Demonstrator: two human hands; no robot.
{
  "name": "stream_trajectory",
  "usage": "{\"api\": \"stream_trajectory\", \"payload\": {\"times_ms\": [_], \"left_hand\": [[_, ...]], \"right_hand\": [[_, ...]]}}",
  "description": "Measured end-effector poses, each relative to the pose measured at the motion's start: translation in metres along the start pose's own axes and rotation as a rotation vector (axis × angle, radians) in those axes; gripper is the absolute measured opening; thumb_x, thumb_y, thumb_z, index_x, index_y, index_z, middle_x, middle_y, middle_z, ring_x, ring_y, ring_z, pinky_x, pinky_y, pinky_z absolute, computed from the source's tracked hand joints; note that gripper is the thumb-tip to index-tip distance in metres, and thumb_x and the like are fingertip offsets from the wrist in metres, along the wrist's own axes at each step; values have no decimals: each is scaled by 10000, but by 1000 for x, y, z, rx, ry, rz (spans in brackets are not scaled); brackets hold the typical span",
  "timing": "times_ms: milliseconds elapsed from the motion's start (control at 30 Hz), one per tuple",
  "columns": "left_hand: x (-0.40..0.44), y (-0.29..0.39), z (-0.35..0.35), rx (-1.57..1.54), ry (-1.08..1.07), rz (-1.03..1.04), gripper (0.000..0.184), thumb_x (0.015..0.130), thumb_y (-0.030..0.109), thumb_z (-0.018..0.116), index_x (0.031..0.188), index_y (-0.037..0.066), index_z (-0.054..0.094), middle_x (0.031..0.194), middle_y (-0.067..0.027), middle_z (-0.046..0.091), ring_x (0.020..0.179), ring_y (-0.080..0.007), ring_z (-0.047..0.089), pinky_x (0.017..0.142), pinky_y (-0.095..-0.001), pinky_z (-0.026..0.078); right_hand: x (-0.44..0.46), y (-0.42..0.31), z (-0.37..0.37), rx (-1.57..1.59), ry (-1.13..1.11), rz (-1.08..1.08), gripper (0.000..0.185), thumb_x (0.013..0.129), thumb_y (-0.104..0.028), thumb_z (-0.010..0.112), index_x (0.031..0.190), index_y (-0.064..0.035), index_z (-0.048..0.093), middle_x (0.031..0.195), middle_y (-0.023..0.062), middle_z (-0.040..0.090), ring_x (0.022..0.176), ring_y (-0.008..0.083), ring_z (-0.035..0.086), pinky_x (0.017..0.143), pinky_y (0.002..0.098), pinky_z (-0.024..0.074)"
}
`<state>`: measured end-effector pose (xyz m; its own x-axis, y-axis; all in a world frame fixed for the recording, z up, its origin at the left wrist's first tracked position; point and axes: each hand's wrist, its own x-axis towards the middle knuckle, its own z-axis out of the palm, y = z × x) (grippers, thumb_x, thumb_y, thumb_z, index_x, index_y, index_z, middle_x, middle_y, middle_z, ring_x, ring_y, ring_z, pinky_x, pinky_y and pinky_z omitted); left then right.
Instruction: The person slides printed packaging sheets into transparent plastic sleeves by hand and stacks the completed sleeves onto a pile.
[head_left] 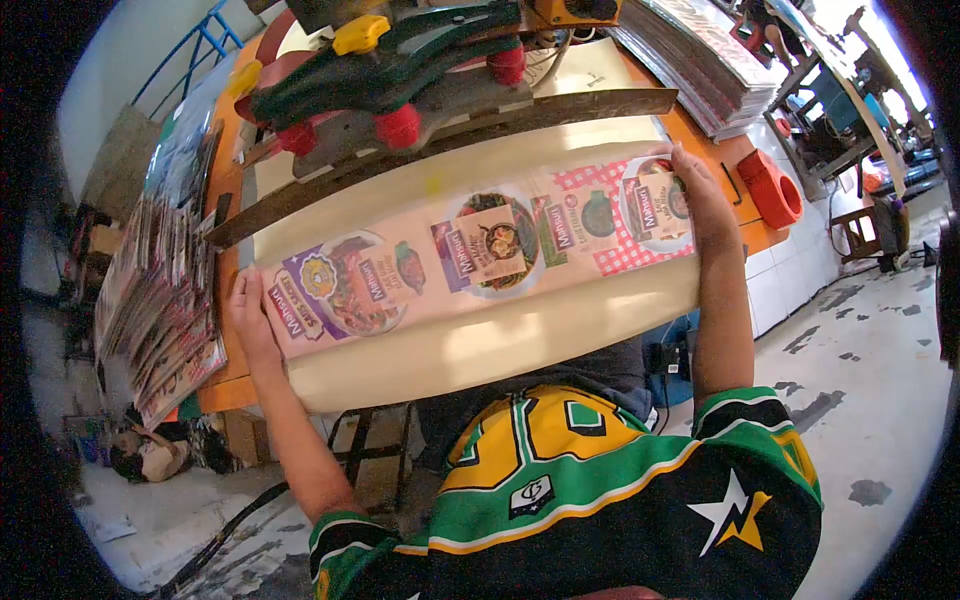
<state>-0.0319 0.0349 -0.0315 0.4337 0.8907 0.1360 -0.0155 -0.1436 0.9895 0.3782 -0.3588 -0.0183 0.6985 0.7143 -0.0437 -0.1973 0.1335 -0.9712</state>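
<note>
A long printed food-packaging sheet point(405, 262), with pictures of dishes and "Mahsuri" lettering, stretches across a cream-coloured surface point(480, 350). My left hand point(255, 315) pinches its left end. My right hand point(700, 195) grips the right end, with the fingers at the far corner. The sheet lies slightly tilted, its right end farther from me. Just beyond it runs a long dark metal bar point(440, 150), below a dark green machine point(390, 75) with red cylindrical parts and yellow knobs. Some fingers are hidden under the sheet's edges.
Stacked printed sheets point(165, 310) sit at the left of the orange table point(232, 385). Another tall stack point(705, 65) stands at the far right. Near the right edge lies a red ring-shaped part point(770, 190). Other people are in the background.
</note>
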Motion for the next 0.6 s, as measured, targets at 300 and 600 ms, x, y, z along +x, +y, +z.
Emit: {"api": "stream_trajectory", "payload": {"times_ms": [300, 600], "left_hand": [[15, -20, -5, -349, 79, -37, 131, 973, 165, 579, 889, 69, 610, 861, 15, 625, 777, -74, 598, 716, -223, 493], [12, -20, -5, -353, 60, 72, 164, 975, 177, 579, 964, 28, 646, 907, -42, 667, 809, -119, 638, 744, -260, 534]], "right_hand": [[13, 11, -19, -115, -17, -12, 286, 976, -316, 594, 981, -38, 660, 862, 40, 680, 757, 102, 654, 670, 247, 533], [6, 4, -5, -206, 31, -139, 300, 963, -287, 612, 1028, -1, 673, 865, 37, 681, 721, 95, 627, 669, 226, 508]]}}
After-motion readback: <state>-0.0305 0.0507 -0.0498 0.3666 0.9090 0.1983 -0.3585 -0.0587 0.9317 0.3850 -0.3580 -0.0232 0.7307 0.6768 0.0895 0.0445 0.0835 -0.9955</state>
